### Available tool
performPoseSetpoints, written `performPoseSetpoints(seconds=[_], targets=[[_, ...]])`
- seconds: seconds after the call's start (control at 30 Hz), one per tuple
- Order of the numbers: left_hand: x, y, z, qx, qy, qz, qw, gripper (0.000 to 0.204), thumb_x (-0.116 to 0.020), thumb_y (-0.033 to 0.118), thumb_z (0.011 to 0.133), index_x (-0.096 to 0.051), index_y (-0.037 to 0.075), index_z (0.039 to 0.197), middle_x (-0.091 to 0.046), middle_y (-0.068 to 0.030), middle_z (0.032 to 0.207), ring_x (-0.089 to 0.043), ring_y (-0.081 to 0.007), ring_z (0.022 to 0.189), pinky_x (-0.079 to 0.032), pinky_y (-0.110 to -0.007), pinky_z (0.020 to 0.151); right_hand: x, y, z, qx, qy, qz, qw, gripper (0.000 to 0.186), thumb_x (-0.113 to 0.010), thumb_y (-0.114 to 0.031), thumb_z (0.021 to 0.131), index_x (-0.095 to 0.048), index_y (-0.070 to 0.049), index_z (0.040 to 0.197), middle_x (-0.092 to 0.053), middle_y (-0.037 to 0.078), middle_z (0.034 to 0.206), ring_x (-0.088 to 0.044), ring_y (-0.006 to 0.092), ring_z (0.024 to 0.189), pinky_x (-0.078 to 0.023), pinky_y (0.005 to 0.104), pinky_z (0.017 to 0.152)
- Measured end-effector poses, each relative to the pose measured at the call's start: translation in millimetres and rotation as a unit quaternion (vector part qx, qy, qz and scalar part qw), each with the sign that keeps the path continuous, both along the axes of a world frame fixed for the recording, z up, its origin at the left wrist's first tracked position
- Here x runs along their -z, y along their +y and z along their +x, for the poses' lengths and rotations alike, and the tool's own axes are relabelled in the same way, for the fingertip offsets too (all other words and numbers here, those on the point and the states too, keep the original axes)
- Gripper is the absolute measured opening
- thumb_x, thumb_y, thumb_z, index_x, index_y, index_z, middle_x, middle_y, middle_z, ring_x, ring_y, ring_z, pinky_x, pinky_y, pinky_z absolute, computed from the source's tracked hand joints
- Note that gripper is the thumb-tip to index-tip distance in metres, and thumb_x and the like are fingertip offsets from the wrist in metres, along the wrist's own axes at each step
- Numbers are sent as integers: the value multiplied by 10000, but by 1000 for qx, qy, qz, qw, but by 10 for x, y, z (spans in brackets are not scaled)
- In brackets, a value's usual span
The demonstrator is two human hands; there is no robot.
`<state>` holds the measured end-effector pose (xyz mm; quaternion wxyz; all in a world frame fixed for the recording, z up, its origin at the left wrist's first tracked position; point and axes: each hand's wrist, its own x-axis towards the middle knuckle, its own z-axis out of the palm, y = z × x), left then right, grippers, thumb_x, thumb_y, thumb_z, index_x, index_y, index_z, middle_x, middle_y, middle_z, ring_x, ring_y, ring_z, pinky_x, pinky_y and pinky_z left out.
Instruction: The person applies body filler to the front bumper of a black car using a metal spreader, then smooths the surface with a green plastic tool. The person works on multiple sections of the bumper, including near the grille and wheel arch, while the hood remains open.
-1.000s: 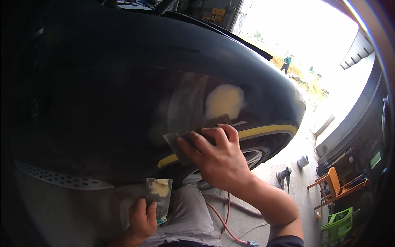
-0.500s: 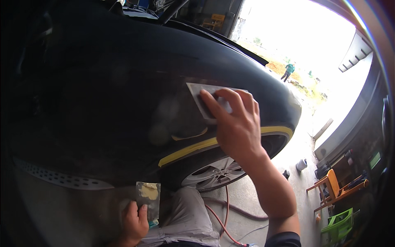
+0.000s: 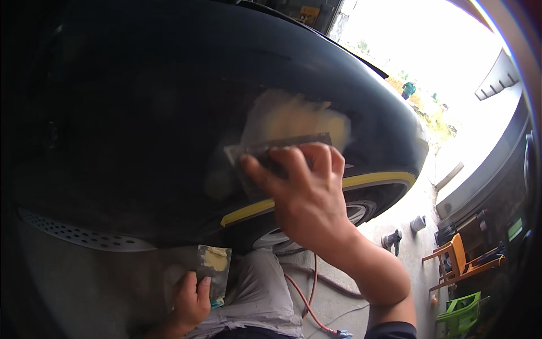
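Observation:
A dark car body panel (image 3: 141, 124) fills most of the view, with a patch of cream-yellow putty (image 3: 299, 118) above the wheel arch. My right hand (image 3: 307, 192) grips a wide, flat spreader (image 3: 257, 151), its long edge against the panel at the patch's lower side. Fingers are spread along its back, partly covering it. Low in the view, my left hand (image 3: 192, 299) pinches a small flat putty plate (image 3: 218, 285) between thumb and fingers. A lump of cream putty (image 3: 215, 259) sits on that plate's upper end.
Yellow tape (image 3: 378, 179) lines the wheel arch over the wheel (image 3: 276, 240). A red hose (image 3: 310, 294) runs across the floor beside my knee (image 3: 259, 288). To the right are a power tool (image 3: 391, 240), a bucket (image 3: 418, 224), a wooden chair (image 3: 457, 260) and a green stool (image 3: 460, 316). A person (image 3: 409, 89) is outside.
My right hand and the spreader have moved left and down across the panel, uncovering the putty patch. The left hand with its plate has shifted slightly right. The view has tilted a little.

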<state>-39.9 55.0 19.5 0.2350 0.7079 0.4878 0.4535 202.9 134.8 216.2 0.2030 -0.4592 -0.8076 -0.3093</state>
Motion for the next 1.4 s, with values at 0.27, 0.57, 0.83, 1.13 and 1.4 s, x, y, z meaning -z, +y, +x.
performPoseSetpoints(seconds=[0.27,0.57,0.83,1.13,1.4], targets=[[66,-32,-7,17,-26,-9,999,236,-608,128,940,-478,-8,798,-514,-207,678,-505,-413,591,-377,-464,529,378,-213,258,-23,-129,-46,990,583,-639,-210,811,-578,-222,1391,-481,31,1166,-452,245,1130,-336,536,1037],[168,-136,-12,-22,-25,-42,999,255,-591,157,953,-470,-4,797,-515,-222,705,-507,-440,639,-381,-478,568,-150,-299,736,-7,-38,91,995,553,-677,-60,740,-651,-162,1283,-556,64,1153,-545,263,1057,-458,451,903],[-66,-148,34,-23,38,-39,998,239,-587,175,965,-490,-12,851,-531,-217,702,-514,-390,618,-408,-431,561,-205,160,579,0,51,149,988,692,-722,11,668,-638,-224,1313,-521,60,1211,-506,287,1124,-445,457,936],[-74,-113,75,-20,5,-64,998,209,-575,169,975,-541,-31,928,-576,-235,773,-551,-423,690,-454,-434,623,-232,179,303,12,60,71,996,607,-663,-78,744,-625,-246,1326,-516,51,1145,-467,298,1123,-367,521,982],[77,-96,-6,11,35,-76,996,215,-579,171,980,-547,-42,970,-590,-238,815,-566,-407,712,-462,-418,637,199,-200,303,-14,-57,-39,997,547,-630,-203,807,-604,-220,1353,-504,20,1123,-468,250,1116,-349,531,1015]])
